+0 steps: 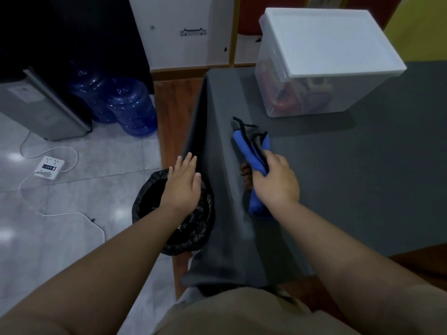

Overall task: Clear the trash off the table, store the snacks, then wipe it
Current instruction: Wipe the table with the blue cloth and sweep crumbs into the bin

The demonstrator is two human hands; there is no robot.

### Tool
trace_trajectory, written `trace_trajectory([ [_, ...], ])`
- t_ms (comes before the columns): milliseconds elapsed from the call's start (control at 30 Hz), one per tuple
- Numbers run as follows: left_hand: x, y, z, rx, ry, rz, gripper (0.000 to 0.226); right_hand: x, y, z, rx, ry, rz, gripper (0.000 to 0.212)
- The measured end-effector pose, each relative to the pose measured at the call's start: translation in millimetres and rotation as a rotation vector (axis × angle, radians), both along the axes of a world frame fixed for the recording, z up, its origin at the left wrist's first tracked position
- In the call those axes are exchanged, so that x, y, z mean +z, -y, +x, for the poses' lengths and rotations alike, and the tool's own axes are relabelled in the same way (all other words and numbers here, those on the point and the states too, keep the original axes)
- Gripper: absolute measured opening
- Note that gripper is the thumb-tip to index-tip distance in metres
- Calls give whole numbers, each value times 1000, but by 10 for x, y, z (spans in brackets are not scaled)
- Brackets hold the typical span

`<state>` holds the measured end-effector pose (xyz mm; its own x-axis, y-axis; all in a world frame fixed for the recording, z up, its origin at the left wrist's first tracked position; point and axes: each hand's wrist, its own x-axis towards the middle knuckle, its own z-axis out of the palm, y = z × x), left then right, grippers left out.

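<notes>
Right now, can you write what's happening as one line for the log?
phase: wiping | right hand: gripping blue cloth at table edge | left hand: open over trash bin | snack box: lidded

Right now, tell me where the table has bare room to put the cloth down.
The widest bare stretch of the grey table lies right of the blue cloth and in front of the lidded clear box. The left edge is crowded: the right hand grips the cloth by brown crumbs, and the left hand is over the bin.

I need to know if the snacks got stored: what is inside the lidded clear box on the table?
Through the clear box's frosted wall, red and orange packaging shows, blurred. The white lid covers the top, so what they are or how many cannot be told.
</notes>
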<state>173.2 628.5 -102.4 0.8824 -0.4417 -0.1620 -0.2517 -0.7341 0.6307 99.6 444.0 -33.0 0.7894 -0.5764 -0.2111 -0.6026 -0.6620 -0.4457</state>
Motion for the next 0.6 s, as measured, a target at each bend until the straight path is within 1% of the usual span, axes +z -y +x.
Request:
trace_trajectory([
  [200,36,-150,25,41,0,0,49,-22,-520,150,79,38,110,54],
  [400,60,-267,12,87,2,9,50,-62,-809,280,144,61,287,51],
  [500,77,-276,4,93,6,10,49,-31,-677,271,85,134,348,45],
  [600,115,-226,-7,83,2,10,49,34,-359,223,-13,162,352,44],
])
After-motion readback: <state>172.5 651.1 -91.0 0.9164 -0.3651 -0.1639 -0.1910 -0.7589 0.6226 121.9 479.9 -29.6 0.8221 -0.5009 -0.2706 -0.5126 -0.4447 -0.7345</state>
